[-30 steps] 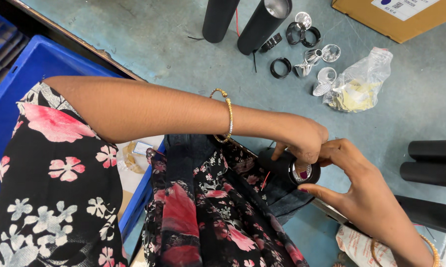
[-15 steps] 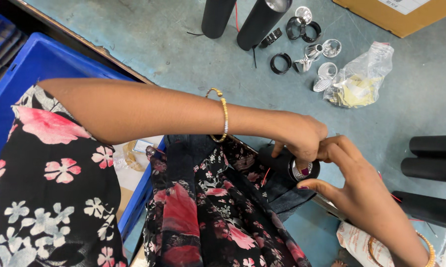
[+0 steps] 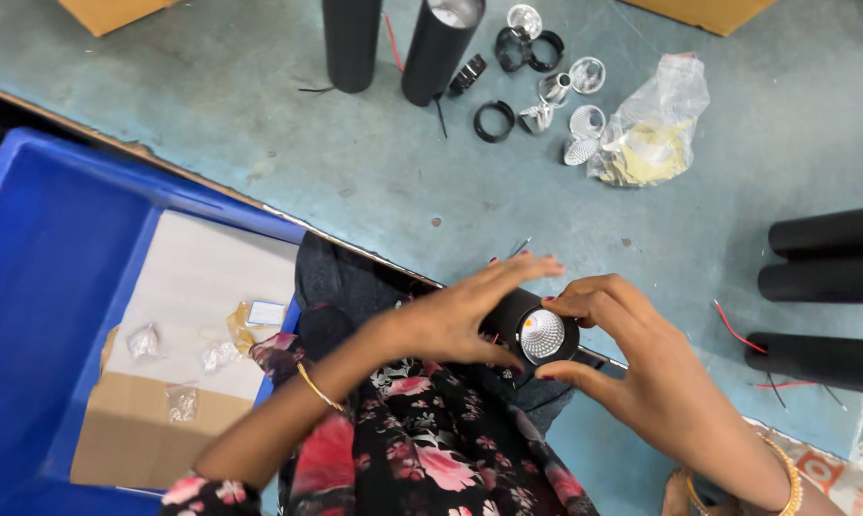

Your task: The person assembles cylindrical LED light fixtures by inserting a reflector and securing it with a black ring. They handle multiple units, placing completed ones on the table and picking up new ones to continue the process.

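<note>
In the head view, both hands meet at the near edge of the tabletop [image 3: 259,143], over the person's flowered lap. The left hand [image 3: 455,320] wraps its grip around the side of a black tube lamp [image 3: 537,334], fingers spread along it. The right hand [image 3: 632,358] grasps the lamp's front rim, where a shiny reflector shows. Further back lie black rings [image 3: 496,121], loose reflectors [image 3: 584,124] and a plastic bag [image 3: 656,129]. A blue crate [image 3: 59,258] stands at the left.

Blk tube lamp [image 3: 517,325], blue crate [image 3: 59,239], blk/red floral dress [image 3: 422,449].
</note>
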### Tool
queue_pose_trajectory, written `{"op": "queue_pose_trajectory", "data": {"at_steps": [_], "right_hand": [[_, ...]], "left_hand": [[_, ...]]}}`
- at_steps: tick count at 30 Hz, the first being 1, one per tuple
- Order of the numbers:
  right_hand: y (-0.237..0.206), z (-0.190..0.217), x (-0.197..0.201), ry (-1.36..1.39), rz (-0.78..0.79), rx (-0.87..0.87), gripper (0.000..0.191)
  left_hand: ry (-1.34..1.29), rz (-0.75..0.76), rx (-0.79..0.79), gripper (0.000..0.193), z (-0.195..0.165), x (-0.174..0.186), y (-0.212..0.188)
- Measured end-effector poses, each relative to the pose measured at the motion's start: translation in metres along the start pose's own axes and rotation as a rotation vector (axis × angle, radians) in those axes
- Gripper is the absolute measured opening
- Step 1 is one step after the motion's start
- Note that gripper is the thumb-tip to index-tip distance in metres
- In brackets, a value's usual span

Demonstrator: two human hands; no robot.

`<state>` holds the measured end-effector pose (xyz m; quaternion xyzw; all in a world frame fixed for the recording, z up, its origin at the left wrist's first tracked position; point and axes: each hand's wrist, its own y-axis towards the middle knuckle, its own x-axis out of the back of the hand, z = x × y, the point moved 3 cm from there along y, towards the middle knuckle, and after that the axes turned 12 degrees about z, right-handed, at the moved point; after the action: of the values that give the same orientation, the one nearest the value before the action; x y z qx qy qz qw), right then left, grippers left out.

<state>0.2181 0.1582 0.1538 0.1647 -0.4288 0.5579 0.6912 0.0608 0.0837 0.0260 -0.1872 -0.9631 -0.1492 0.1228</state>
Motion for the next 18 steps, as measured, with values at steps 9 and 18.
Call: {"op": "queue_pose_trajectory", "data": {"at_steps": [9,18], "right_hand": [[-0.006,0.003,0.005,-0.014,-0.012,-0.076,0.059],[0.006,-0.001,0.018,0.005,0.041,-0.084,0.056]], "left_hand": [[-0.078,-0.098,0.059,0.056,0.012,-0.020,0.011],[-0.121,-0.071,0.108,0.058,0.015,-0.014,0.017]]}}
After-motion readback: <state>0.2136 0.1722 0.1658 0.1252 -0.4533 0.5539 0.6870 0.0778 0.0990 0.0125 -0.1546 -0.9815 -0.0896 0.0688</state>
